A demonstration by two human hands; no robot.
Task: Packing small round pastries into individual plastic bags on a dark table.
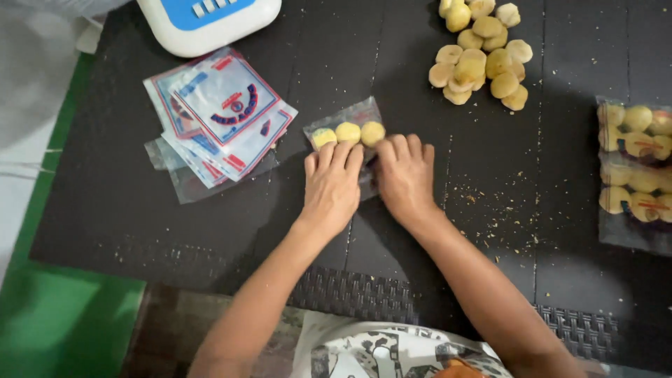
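Observation:
A small clear plastic bag (348, 119) lies on the dark mat (126, 210) with three round yellow cookies (348, 132) in a row inside it. My left hand (331, 185) and my right hand (405, 175) lie side by side, palms down, on the near part of that bag, fingers pressing right behind the cookies. The near end of the bag is hidden under both hands.
A stack of empty printed bags (217, 115) lies to the left. A heap of loose cookies (479, 59) sits at the back right. Filled bags of cookies (633, 168) rest at the right edge. A white and blue device (210, 21) stands at the back. Crumbs dot the mat.

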